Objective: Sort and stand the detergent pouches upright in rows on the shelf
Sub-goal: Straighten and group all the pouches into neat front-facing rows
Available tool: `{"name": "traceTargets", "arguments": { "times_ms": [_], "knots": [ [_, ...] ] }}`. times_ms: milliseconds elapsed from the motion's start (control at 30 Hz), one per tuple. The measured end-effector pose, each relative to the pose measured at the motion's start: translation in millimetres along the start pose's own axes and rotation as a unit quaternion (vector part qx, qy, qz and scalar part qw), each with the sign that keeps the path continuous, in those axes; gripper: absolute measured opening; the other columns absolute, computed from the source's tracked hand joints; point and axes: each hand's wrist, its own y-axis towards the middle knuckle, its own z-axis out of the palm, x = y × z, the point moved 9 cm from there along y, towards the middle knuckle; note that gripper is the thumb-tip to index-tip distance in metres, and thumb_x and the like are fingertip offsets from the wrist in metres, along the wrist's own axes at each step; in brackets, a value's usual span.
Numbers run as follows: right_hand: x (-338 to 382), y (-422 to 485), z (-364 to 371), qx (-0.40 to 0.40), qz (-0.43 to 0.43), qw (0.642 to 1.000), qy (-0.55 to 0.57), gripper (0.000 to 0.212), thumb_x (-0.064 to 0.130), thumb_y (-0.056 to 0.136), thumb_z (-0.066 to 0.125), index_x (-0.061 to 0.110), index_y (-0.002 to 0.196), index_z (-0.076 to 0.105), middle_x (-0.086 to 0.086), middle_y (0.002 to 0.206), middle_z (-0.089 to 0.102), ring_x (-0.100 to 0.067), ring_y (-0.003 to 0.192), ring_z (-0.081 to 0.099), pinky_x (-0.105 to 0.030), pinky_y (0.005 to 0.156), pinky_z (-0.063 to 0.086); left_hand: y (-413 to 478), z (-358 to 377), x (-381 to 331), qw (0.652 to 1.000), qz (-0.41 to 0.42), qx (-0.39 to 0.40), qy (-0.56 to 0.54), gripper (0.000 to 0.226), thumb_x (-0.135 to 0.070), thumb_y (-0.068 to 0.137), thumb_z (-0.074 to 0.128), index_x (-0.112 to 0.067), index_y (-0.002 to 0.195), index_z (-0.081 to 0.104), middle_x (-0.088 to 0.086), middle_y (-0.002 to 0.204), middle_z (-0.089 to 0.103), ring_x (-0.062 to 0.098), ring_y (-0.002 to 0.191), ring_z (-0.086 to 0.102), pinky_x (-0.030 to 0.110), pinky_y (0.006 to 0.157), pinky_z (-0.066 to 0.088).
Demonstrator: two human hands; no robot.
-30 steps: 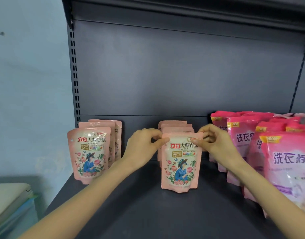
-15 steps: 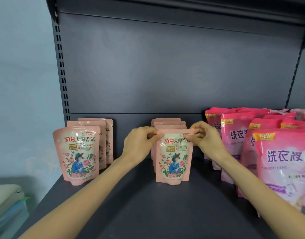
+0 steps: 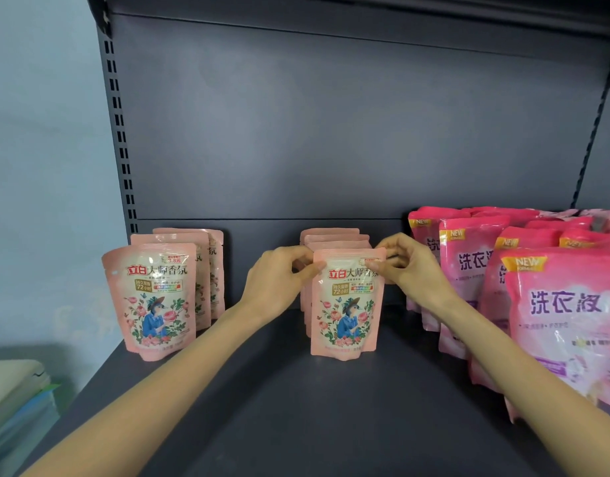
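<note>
We hold the front peach pouch (image 3: 345, 304) of the middle row by its two top corners. Our left hand (image 3: 279, 280) pinches the upper left corner between thumb and curled fingers, and our right hand (image 3: 414, 270) pinches the upper right corner the same way, so both grips are clamped on this one pouch. It stands upright on the dark shelf (image 3: 296, 407), bottom edge on the board, its printed face of roses and a figure in blue turned toward us. Close behind it stand the rear peach pouches (image 3: 331, 235) of the same row, three as far as we can count, with only their tops and left edges showing.

Well apart to the left stands the left row of peach pouches (image 3: 155, 301): three upright, one behind another, each stepped a little to the right, the front one tilted slightly.

At the right end the larger magenta laundry-liquid pouches (image 3: 565, 321) stand upright in several crowded rows, the nearest one close to the shelf's front edge. Our right forearm runs just beside them.

The grey back panel (image 3: 331, 132) rises behind everything, edged on the left by a slotted upright (image 3: 119, 132). Beyond it we see a pale wall (image 3: 38, 166) and, low at the left, a stack of folders (image 3: 14, 401).
</note>
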Motion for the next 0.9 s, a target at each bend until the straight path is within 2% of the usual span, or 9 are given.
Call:
{"name": "traceTargets", "arguments": {
  "times_ms": [100, 200, 333, 400, 467, 567, 633, 767, 900],
  "knots": [
    [2, -4, -2, -0.001, -0.012, 0.999, -0.046, 0.024, 0.015, 0.080, 0.070, 0.019, 0.100, 0.057, 0.005, 0.096, 0.064, -0.013, 0.088, 0.064, -0.027, 0.076, 0.056, -4, -3, 0, 1.000, 0.008, 0.006, 0.027, 0.023, -0.032, 0.090, 0.057, -0.022, 0.108, 0.067, -0.011, 0.104, 0.069, 0.001, 0.089, 0.059, 0.021, 0.076, 0.049],
    [9, -15, -2, -0.003, -0.045, 0.985, -0.165, 0.040, 0.024, 0.086, 0.064, 0.017, 0.123, 0.052, 0.008, 0.111, 0.060, -0.006, 0.099, 0.058, -0.028, 0.084, 0.053, -16, -10, 2, 0.996, 0.027, 0.013, 0.086, 0.026, -0.033, 0.092, 0.053, -0.023, 0.113, 0.065, -0.009, 0.109, 0.067, 0.006, 0.099, 0.060, 0.033, 0.089, 0.050],
    [22, -41, 8, 0.022, -0.085, 0.940, -0.329, 0.060, 0.043, 0.092, 0.048, 0.027, 0.145, 0.026, 0.008, 0.149, 0.030, -0.010, 0.133, 0.034, -0.039, 0.099, 0.044, -38, -24, 11, 0.980, 0.041, 0.018, 0.195, 0.036, -0.041, 0.095, 0.044, -0.023, 0.121, 0.059, -0.008, 0.121, 0.062, 0.015, 0.111, 0.054, 0.036, 0.098, 0.038],
    [29, -52, 15, 0.033, -0.096, 0.914, -0.392, 0.064, 0.048, 0.092, 0.042, 0.028, 0.148, 0.018, 0.009, 0.155, 0.016, -0.010, 0.139, 0.023, -0.037, 0.104, 0.037, -50, -32, 16, 0.969, 0.042, 0.019, 0.242, 0.047, -0.050, 0.093, 0.035, -0.023, 0.124, 0.058, -0.007, 0.124, 0.060, 0.017, 0.113, 0.053, 0.036, 0.097, 0.035],
    [34, -62, 22, 0.041, -0.110, 0.895, -0.429, 0.068, 0.056, 0.090, 0.032, 0.027, 0.149, 0.012, 0.006, 0.157, 0.011, -0.011, 0.143, 0.016, -0.037, 0.109, 0.031, -64, -41, 20, 0.959, 0.059, 0.010, 0.278, 0.055, -0.053, 0.089, 0.029, -0.021, 0.119, 0.061, -0.005, 0.119, 0.063, 0.020, 0.109, 0.057, 0.039, 0.093, 0.041],
    [29, -73, 29, 0.067, -0.084, 0.876, -0.470, 0.079, 0.071, 0.083, 0.006, 0.028, 0.149, 0.006, 0.007, 0.158, 0.008, -0.011, 0.145, 0.008, -0.035, 0.114, 0.019, -88, -59, 31, 0.936, 0.061, -0.005, 0.347, 0.052, -0.051, 0.089, 0.030, -0.021, 0.110, 0.066, -0.005, 0.109, 0.067, 0.021, 0.099, 0.063, 0.042, 0.085, 0.049],
    [26, -80, 34, 0.079, -0.063, 0.865, -0.492, 0.087, 0.072, 0.073, -0.005, 0.030, 0.149, 0.000, 0.008, 0.158, 0.003, -0.011, 0.145, 0.002, -0.036, 0.116, 0.012, -104, -70, 45, 0.926, 0.043, 0.002, 0.374, 0.056, -0.054, 0.091, 0.024, -0.021, 0.111, 0.066, -0.005, 0.110, 0.066, 0.022, 0.101, 0.062, 0.043, 0.087, 0.048],
    [25, -94, 47, 0.099, -0.031, 0.845, -0.525, 0.079, 0.072, 0.081, 0.002, 0.030, 0.149, -0.004, 0.009, 0.158, -0.006, -0.009, 0.145, -0.006, -0.038, 0.117, 0.006, -128, -98, 69, 0.915, 0.003, 0.001, 0.403, 0.072, -0.058, 0.093, 0.008, -0.018, 0.111, 0.065, 0.000, 0.114, 0.065, 0.026, 0.104, 0.060, 0.044, 0.090, 0.044],
    [35, -104, 68, 0.089, -0.040, 0.851, -0.516, 0.090, 0.069, 0.068, -0.012, 0.031, 0.149, 0.002, 0.008, 0.158, 0.000, -0.009, 0.145, -0.001, -0.039, 0.117, 0.005, -147, -123, 84, 0.908, -0.032, 0.004, 0.418, 0.075, -0.057, 0.093, 0.006, -0.015, 0.115, 0.064, 0.005, 0.117, 0.065, 0.027, 0.105, 0.061, 0.049, 0.088, 0.046]
  ]
}}
